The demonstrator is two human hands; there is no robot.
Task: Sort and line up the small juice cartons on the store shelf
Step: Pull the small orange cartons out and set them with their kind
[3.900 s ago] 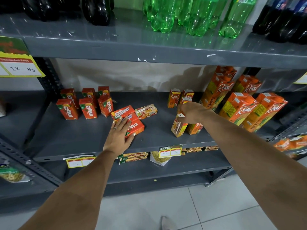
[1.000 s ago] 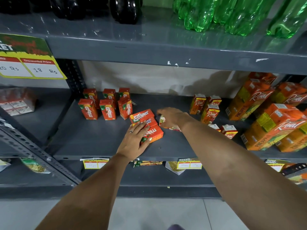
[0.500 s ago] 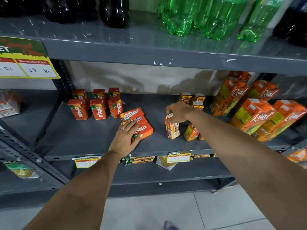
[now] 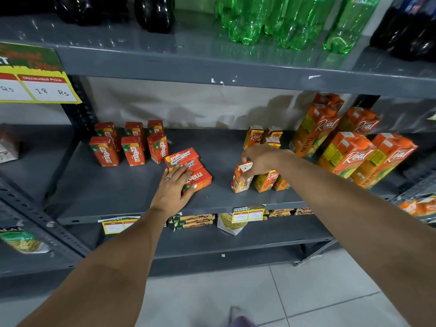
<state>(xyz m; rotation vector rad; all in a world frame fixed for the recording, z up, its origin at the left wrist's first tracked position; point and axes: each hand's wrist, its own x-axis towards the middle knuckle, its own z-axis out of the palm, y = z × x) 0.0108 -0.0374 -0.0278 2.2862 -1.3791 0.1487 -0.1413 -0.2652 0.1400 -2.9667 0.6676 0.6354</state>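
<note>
On the grey middle shelf (image 4: 118, 192), several small red Maaza cartons (image 4: 132, 149) stand upright in two rows at the left. Three more Maaza cartons (image 4: 200, 179) lie flat near the middle; my left hand (image 4: 173, 190) rests flat on them, fingers spread. My right hand (image 4: 259, 159) grips the top of a small orange Real carton (image 4: 239, 179), which stands slightly tilted near the shelf's front. Two small Real cartons (image 4: 266, 181) stand right beside it, partly hidden by my arm. Further small Real cartons (image 4: 253, 136) stand at the back.
Large orange Real pineapple cartons (image 4: 344, 152) lean at the right of the shelf. Green and dark bottles (image 4: 259, 20) fill the shelf above. Price tags (image 4: 247, 213) hang on the front edge; noodle packs (image 4: 193, 221) lie on the shelf below. Tiled floor underneath.
My right hand picked a small Real carton lying next to the flat Maaza cartons, carried it right and stood it beside the front Real cartons. My left hand stayed on the flat cartons.
</note>
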